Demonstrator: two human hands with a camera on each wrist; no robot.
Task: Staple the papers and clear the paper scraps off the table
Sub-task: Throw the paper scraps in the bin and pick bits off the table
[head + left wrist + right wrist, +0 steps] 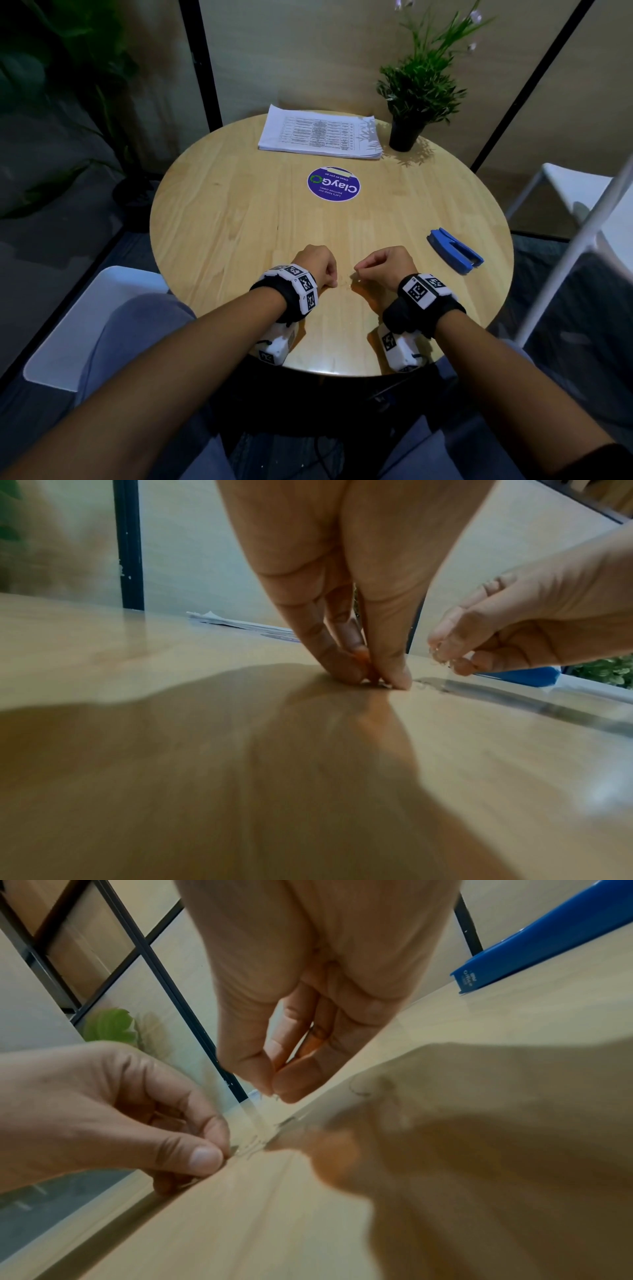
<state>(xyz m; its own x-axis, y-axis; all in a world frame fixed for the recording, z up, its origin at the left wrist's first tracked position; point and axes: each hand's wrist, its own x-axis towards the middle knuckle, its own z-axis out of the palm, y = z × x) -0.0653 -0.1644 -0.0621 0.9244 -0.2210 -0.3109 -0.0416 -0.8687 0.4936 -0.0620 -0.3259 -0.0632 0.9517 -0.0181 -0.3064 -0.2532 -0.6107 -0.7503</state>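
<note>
Near the front of the round wooden table point(239, 222), both hands work close together. My left hand point(330, 279) point(377, 679) has its fingertips pressed on the tabletop, pinching a tiny shiny scrap. My right hand point(358, 269) point(274, 1088) hovers just above the wood and pinches a few small glinting scraps point(440, 657) that look like bent staples. More tiny scraps point(255, 1142) lie on the table between the hands. The blue stapler point(454, 250) point(548, 939) lies to the right. A stack of printed papers point(318, 132) sits at the far edge.
A potted plant point(411, 99) stands at the back right beside the papers. A round purple sticker point(333, 184) marks the table's middle. White chairs stand to the right point(565, 192) and the left point(85, 325). Black-framed panels close off the back.
</note>
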